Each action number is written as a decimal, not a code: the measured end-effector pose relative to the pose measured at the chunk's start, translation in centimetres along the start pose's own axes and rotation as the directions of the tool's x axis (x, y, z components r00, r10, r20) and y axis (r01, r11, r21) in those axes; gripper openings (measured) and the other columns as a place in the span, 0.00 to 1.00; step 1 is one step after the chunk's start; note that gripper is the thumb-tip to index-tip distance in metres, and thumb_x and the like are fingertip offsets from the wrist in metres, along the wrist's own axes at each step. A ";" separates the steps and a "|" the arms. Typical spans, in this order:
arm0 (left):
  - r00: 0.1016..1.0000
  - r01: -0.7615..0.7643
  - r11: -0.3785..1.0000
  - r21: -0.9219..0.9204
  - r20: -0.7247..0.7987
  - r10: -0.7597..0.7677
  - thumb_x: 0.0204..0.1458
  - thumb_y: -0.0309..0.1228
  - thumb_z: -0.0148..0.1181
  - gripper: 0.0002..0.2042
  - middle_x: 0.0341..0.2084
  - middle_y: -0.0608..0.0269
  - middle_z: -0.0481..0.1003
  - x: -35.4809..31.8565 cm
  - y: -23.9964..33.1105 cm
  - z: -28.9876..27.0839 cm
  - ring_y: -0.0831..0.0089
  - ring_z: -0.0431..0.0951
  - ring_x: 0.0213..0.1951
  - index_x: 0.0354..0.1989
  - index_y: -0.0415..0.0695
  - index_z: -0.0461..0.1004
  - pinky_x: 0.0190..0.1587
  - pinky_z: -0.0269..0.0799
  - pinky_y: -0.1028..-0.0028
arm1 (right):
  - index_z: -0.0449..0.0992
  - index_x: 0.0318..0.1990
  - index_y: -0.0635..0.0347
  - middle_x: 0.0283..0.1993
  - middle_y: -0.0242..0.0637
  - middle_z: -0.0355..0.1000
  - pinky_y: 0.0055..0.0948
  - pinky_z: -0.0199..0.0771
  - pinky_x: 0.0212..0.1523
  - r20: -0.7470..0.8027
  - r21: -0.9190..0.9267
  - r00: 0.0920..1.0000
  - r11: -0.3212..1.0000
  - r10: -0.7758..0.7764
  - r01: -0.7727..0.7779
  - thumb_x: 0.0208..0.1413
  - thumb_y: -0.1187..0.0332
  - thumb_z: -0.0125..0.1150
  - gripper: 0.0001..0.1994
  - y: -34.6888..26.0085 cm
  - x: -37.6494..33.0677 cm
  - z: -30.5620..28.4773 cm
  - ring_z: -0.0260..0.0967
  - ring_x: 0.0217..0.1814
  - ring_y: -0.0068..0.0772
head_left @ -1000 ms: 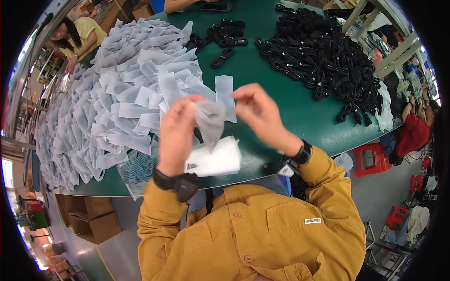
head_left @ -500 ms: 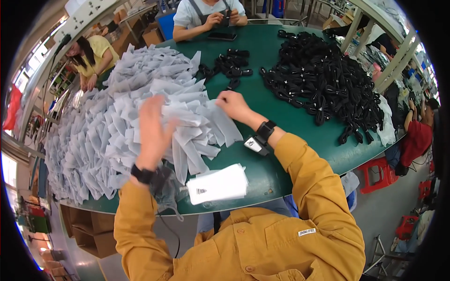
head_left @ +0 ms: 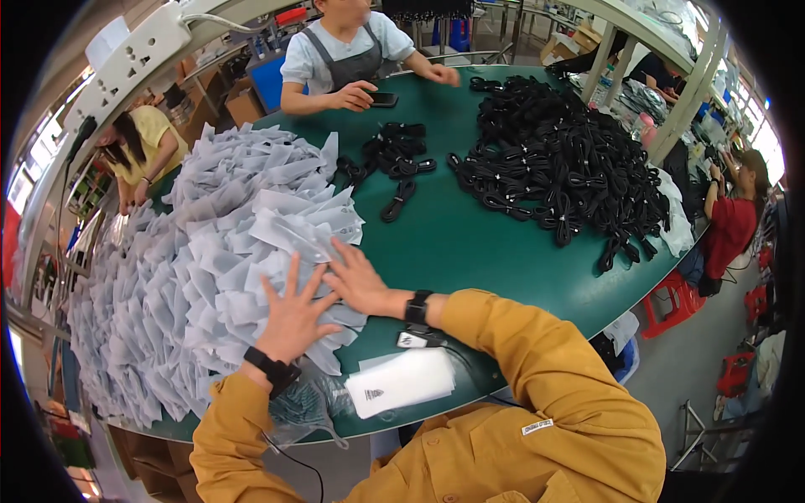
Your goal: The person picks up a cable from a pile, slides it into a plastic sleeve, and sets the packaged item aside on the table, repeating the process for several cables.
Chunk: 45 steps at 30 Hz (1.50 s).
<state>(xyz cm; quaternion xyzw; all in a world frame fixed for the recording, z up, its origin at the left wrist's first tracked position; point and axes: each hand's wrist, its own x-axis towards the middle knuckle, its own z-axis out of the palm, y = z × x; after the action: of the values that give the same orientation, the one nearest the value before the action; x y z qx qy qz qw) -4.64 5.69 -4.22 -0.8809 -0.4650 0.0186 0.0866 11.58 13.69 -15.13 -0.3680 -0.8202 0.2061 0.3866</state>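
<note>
A large heap of translucent whitish pouches (head_left: pixel 222 251) covers the left side of the green table (head_left: pixel 436 251). My left hand (head_left: pixel 293 317) rests on the heap's near right edge with its fingers spread. Beside it, my right hand (head_left: pixel 360 282) lies against the same edge, fingers stretched out and nothing held. Just below my right wrist is a neat stack of flat white bags (head_left: pixel 401 383) with a small dark print. Next to my left wrist, a clear plastic bag (head_left: pixel 300 407) sits at the table's front edge.
Coiled black cables (head_left: pixel 558 168) form a big pile at the right; a smaller cable group (head_left: pixel 394 151) lies mid-table. Across the table a person (head_left: pixel 348 63) sits near a black phone (head_left: pixel 383 100). A power strip (head_left: pixel 126 63) hangs at upper left, with shelf posts (head_left: pixel 688 92) on the right.
My right hand has come left and down onto the heap's edge, and the loose pouches there are pushed in. My left hand has settled beside it. The person opposite reaches toward the cable pile.
</note>
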 end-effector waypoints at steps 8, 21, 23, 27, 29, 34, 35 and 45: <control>0.985 0.139 0.990 -0.006 0.108 -0.138 0.37 0.57 0.69 0.35 0.70 0.62 0.53 0.7 -4.2 -0.1 0.43 0.34 0.73 0.59 0.70 0.71 0.51 0.48 0.17 | 0.63 0.67 0.54 0.69 0.58 0.54 0.59 0.50 0.68 0.020 -0.135 0.999 0.990 -0.043 0.046 0.65 0.51 0.47 0.27 0.5 5.3 3.2 0.53 0.67 0.67; 0.967 0.136 0.990 0.043 0.213 -0.142 0.39 0.63 0.64 0.37 0.68 0.52 0.54 0.4 -4.2 0.3 0.34 0.35 0.71 0.63 0.75 0.67 0.47 0.46 0.14 | 0.76 0.56 0.40 0.66 0.51 0.59 0.73 0.50 0.60 -0.024 -0.626 0.994 0.774 0.103 -0.095 0.48 0.35 0.60 0.31 12.4 17.1 -11.3 0.50 0.69 0.66; 0.963 0.137 0.989 0.057 0.226 -0.146 0.40 0.64 0.63 0.37 0.68 0.52 0.54 0.7 -4.4 0.1 0.33 0.35 0.71 0.63 0.75 0.66 0.47 0.46 0.14 | 0.74 0.59 0.34 0.69 0.54 0.55 0.77 0.46 0.61 0.132 -0.580 0.932 0.789 0.336 -0.203 0.45 0.32 0.60 0.35 13.6 18.0 -11.3 0.45 0.72 0.71; 0.950 0.128 0.989 0.067 0.276 -0.142 0.41 0.64 0.62 0.37 0.67 0.47 0.52 0.9 -4.2 -0.3 0.31 0.35 0.70 0.64 0.74 0.66 0.49 0.47 0.15 | 0.74 0.60 0.33 0.69 0.54 0.56 0.78 0.44 0.63 0.318 -0.642 0.861 0.758 0.397 -0.113 0.44 0.32 0.61 0.35 12.6 18.2 -12.3 0.41 0.73 0.72; 0.949 0.124 0.989 0.078 0.282 -0.141 0.41 0.64 0.62 0.38 0.68 0.47 0.52 0.9 -4.2 -0.3 0.30 0.35 0.70 0.64 0.73 0.66 0.49 0.47 0.15 | 0.74 0.60 0.33 0.69 0.55 0.55 0.78 0.46 0.62 0.330 -0.648 0.873 0.758 0.359 -0.067 0.45 0.32 0.61 0.35 12.7 16.7 -12.7 0.42 0.73 0.72; 0.951 0.118 0.991 0.067 0.279 -0.132 0.41 0.64 0.62 0.38 0.69 0.46 0.50 0.9 -4.1 -0.3 0.30 0.34 0.70 0.64 0.72 0.66 0.49 0.48 0.16 | 0.74 0.60 0.35 0.69 0.59 0.54 0.77 0.52 0.59 0.391 -0.641 0.889 0.763 0.238 0.078 0.45 0.35 0.62 0.34 11.8 10.9 -13.9 0.43 0.72 0.74; 0.952 0.112 0.992 0.066 0.280 -0.126 0.41 0.64 0.62 0.38 0.69 0.46 0.50 0.9 -4.1 -0.3 0.30 0.34 0.70 0.64 0.72 0.66 0.49 0.48 0.16 | 0.74 0.60 0.35 0.68 0.60 0.54 0.77 0.53 0.59 0.405 -0.632 0.888 0.768 0.219 0.099 0.45 0.36 0.63 0.33 11.4 9.8 -14.3 0.43 0.72 0.75; 0.949 0.146 0.986 0.077 0.271 -0.162 0.40 0.64 0.63 0.37 0.70 0.50 0.52 0.8 -4.2 -0.7 0.32 0.36 0.71 0.63 0.74 0.67 0.47 0.48 0.16 | 0.71 0.62 0.48 0.63 0.60 0.59 0.67 0.60 0.59 0.676 -0.356 0.692 0.935 0.254 0.004 0.48 0.39 0.63 0.36 6.9 10.8 -21.2 0.51 0.68 0.73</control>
<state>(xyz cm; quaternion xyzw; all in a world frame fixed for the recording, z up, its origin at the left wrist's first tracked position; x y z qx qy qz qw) -7.53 8.51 -2.78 -0.8278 -0.5393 0.1475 0.0468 26.68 27.55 -1.12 -0.3745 -0.9002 0.2182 -0.0430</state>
